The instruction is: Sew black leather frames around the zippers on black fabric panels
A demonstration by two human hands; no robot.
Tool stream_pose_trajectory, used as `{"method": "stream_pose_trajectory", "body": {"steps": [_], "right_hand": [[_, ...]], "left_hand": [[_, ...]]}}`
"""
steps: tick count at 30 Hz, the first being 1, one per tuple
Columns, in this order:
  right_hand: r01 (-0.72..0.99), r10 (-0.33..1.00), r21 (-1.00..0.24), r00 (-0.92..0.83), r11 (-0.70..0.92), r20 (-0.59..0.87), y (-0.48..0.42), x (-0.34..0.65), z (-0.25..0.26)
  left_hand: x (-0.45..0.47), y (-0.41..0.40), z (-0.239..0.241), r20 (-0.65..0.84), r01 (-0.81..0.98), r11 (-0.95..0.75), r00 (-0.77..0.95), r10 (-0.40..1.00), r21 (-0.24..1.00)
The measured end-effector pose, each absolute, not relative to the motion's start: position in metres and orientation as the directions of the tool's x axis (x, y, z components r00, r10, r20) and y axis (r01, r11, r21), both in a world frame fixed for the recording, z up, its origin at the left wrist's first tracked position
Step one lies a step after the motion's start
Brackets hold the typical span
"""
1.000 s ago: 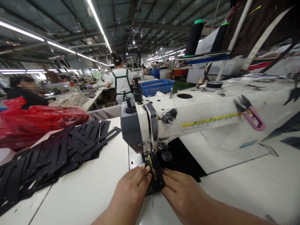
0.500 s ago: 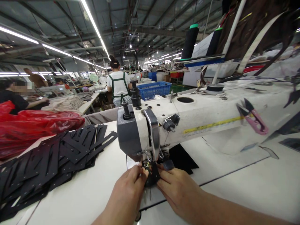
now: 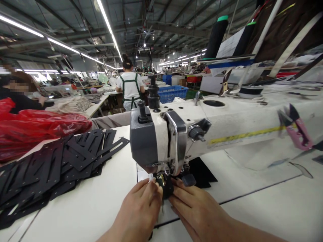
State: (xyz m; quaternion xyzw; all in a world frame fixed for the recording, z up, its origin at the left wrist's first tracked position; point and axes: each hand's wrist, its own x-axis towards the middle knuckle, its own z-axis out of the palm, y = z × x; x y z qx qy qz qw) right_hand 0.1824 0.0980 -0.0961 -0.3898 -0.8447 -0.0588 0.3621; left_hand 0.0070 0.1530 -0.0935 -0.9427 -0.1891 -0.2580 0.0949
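A white sewing machine point(image 3: 227, 127) with a grey head stands across the table in front of me. Under its needle lies a small black piece point(image 3: 167, 189) with a gold zipper edge. My left hand point(image 3: 141, 210) presses on that piece from the left, fingers close together. From the right, my right hand point(image 3: 199, 210) holds the same piece, its fingers flat on it beside the presser foot. More black material point(image 3: 202, 171) lies behind the needle under the machine arm.
A heap of black cut strap pieces point(image 3: 50, 164) covers the table's left side, with a red plastic bag point(image 3: 37, 127) behind it. Pink thread snips point(image 3: 299, 132) rest on the machine arm. A person in a green apron point(image 3: 130, 85) works ahead, beside a blue basket point(image 3: 174, 93).
The black piece has been fed further under the needle and less of it shows in front. Both hands have followed it in toward the presser foot. My view shifted slightly.
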Motion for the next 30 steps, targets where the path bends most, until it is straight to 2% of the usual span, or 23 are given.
{"method": "stream_pose_trajectory", "body": {"steps": [4,9,17,19,24,26,30], "right_hand": [[0.688,0.620,-0.199,-0.441,0.698,0.649,0.102,0.184,-0.091],[0.692,0.629,-0.188,-0.464,0.697,0.624,0.108,0.186,-0.086],[0.701,0.665,-0.217,-0.463,0.679,0.586,0.109,0.187,-0.082],[0.716,0.640,-0.171,-0.458,0.677,0.617,0.106,0.187,-0.079],[0.800,0.518,0.059,-0.440,0.597,0.734,0.101,0.186,-0.083],[0.813,0.544,0.038,-0.423,0.581,0.724,0.105,0.185,-0.087],[0.791,0.626,-0.082,-0.412,0.607,0.662,0.116,0.185,-0.089]], "left_hand": [[0.007,0.160,-0.099,0.529,0.420,-0.907,0.778,0.338,-0.038],[0.008,0.167,-0.094,0.563,0.399,-0.914,0.774,0.290,-0.077],[0.007,0.165,-0.078,0.500,0.392,-0.913,0.816,0.290,-0.110],[0.006,0.164,-0.078,0.505,0.392,-0.915,0.811,0.295,-0.095],[0.006,0.162,-0.080,0.541,0.374,-0.927,0.786,0.297,-0.034],[0.005,0.162,-0.079,0.527,0.375,-0.927,0.791,0.309,-0.020],[0.004,0.163,-0.077,0.480,0.371,-0.928,0.814,0.329,0.007]]}}
